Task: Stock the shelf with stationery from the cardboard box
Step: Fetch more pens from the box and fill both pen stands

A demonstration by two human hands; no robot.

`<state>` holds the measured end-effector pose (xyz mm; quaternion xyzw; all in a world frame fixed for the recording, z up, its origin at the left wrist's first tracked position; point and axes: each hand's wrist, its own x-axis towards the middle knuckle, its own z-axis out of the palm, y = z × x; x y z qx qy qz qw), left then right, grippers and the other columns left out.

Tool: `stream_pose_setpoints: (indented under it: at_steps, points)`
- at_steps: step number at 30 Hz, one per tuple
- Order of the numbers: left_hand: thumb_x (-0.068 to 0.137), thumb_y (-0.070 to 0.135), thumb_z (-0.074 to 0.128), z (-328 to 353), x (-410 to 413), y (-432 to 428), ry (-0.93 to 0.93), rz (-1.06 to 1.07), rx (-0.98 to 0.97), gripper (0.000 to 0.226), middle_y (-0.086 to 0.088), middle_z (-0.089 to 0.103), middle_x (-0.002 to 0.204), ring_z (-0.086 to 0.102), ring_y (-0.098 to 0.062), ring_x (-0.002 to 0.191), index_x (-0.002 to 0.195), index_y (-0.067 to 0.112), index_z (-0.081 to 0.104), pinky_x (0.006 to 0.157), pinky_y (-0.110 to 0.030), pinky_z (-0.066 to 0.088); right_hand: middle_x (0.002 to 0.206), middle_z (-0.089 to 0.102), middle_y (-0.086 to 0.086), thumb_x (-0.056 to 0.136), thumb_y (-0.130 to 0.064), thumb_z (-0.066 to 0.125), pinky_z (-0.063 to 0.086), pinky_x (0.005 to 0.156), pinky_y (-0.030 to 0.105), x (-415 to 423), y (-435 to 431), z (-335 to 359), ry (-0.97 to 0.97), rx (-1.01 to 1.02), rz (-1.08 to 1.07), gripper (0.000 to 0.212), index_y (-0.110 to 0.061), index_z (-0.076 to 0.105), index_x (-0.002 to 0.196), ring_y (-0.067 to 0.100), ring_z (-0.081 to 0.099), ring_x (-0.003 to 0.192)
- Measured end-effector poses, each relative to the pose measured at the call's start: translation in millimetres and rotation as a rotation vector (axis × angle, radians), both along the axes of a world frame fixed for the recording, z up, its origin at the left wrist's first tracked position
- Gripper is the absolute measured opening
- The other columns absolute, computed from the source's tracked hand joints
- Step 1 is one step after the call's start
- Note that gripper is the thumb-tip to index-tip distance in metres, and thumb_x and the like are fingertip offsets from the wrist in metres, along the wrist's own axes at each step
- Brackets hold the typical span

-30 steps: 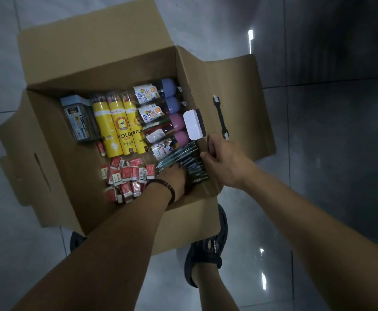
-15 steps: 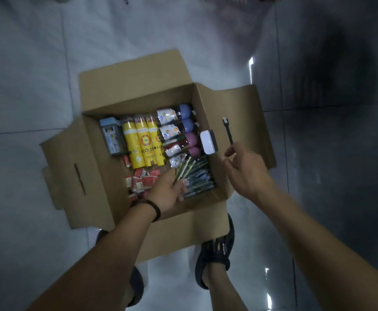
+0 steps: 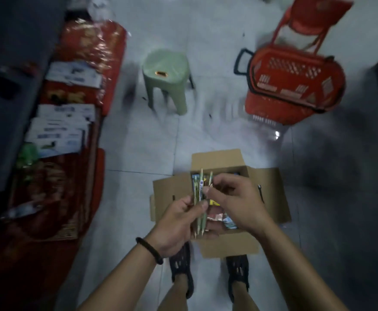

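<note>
Task item: a bunch of green pens [image 3: 200, 187], held lifted above the open cardboard box [image 3: 273, 194], which sits on the tiled floor just ahead of the feet.
Left hand: the left hand [image 3: 179, 223] is wrapped round the lower half of the bunch, thumb laid across the barrels; a dark wristband [image 3: 150, 249] is worn.
Right hand: the right hand [image 3: 235, 198] is brought in at the upper part of the bunch, which is pinched between thumb and fingertips; which pen is pinched cannot be told, as the frame is blurred.
Hands: close together, both on the same bunch.
Long axis: the pens run away from the body, tips toward the wrists, roughly in line with the shelf edge.
Key relation: the dark shelf [image 3: 10, 63] lies well off to the left of the hands; the left hand is the nearer one and bears the bunch already.
Step judged: the bunch is being squared up before being carried over.
Next move judged: a turn to the left is called for.
Left in box: more packets are seen under the hands.
Other: a green stool [image 3: 165, 68] and a red basket [image 3: 293, 81] stand beyond the box.
</note>
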<state>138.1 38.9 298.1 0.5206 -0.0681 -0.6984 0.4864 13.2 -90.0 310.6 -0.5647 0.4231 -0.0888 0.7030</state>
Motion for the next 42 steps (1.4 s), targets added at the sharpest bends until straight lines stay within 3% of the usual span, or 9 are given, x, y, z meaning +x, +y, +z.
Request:
stream_pose_setpoints:
  at_steps: [5,8,14,20,25,30,33,36,42]
  points:
    - [0.109,0.025,0.051,134,43,74,0.009,0.128,-0.05,0.037,-0.029,0.066,0.133,0.072,-0.042,0.108,0.139,0.007,0.06,0.093,-0.055,0.058,0.083,0.078,0.006,0.098,-0.008,0.073,0.059,0.062,0.026,46,48,140,-0.129,-0.02,0.114,0.007,-0.011,0.079,0.098,0.015,0.074,0.073]
    - [0.108,0.023,0.053,188,48,125,-0.011,0.237,-0.077,0.033,-0.027,0.066,0.134,0.069,-0.043,0.111,0.136,0.014,0.066,0.098,-0.058,0.055,0.085,0.074,0.012,0.096,-0.012,0.077,0.055,0.067,0.026,68,80,186,-0.173,-0.144,0.202,0.032,-0.031,0.074,0.121,0.015,0.068,0.074]
    - [0.102,0.019,0.061,297,52,253,-0.173,0.651,-0.029,0.034,-0.021,0.068,0.106,0.069,-0.034,0.08,0.13,0.0,0.061,0.086,-0.061,0.059,0.087,0.068,0.015,0.094,-0.017,0.079,0.056,0.069,0.036,142,198,279,-0.341,-0.276,0.553,0.045,-0.049,0.07,0.125,0.027,0.068,0.075]
    - [0.105,0.013,0.059,366,61,403,-0.352,1.031,-0.086,0.023,-0.019,0.066,0.101,0.068,-0.028,0.078,0.124,0.004,0.068,0.085,-0.059,0.061,0.081,0.069,-0.004,0.088,-0.03,0.085,0.055,0.074,0.023,218,348,353,-0.506,-0.447,0.779,0.05,-0.046,0.068,0.133,0.006,0.066,0.072]
    - [0.107,0.016,0.053,400,54,551,-0.408,1.257,-0.186,0.027,-0.025,0.069,0.109,0.069,-0.033,0.082,0.128,0.002,0.064,0.09,-0.062,0.059,0.084,0.07,-0.009,0.09,-0.017,0.082,0.054,0.075,0.021,246,512,397,-0.638,-0.46,0.943,0.043,-0.036,0.074,0.128,0.005,0.07,0.078]
    - [0.111,0.02,0.046,418,39,702,-0.585,1.443,-0.141,0.03,-0.022,0.074,0.12,0.075,-0.041,0.094,0.135,0.012,0.063,0.084,-0.052,0.062,0.082,0.076,0.005,0.092,-0.011,0.081,0.065,0.07,0.039,257,665,444,-0.759,-0.395,1.055,0.049,-0.033,0.069,0.134,0.022,0.077,0.074]
    - [0.111,0.021,0.047,420,36,784,-0.787,1.603,-0.042,0.027,-0.017,0.077,0.104,0.071,-0.033,0.078,0.128,0.019,0.068,0.068,-0.039,0.055,0.079,0.077,0.005,0.091,-0.014,0.082,0.066,0.071,0.045,266,744,465,-0.843,-0.398,1.075,0.048,-0.035,0.07,0.133,0.022,0.077,0.073]
    - [0.111,0.019,0.045,421,36,856,-0.872,1.697,-0.01,0.026,-0.006,0.056,0.071,0.041,-0.017,0.053,0.126,0.009,0.063,0.05,-0.026,0.034,0.072,0.076,0.003,0.09,-0.016,0.084,0.065,0.075,0.051,282,815,482,-0.904,-0.402,1.108,0.046,-0.037,0.072,0.129,0.021,0.077,0.069]
    - [0.11,0.001,0.035,427,57,960,-0.962,1.859,0.016,0.025,0.002,0.042,0.065,0.027,-0.009,0.052,0.123,0.007,0.056,0.049,-0.024,0.023,0.072,0.075,0.001,0.092,-0.023,0.082,0.064,0.075,0.04,329,936,511,-1.036,-0.497,1.13,0.05,-0.035,0.068,0.138,0.021,0.074,0.069]
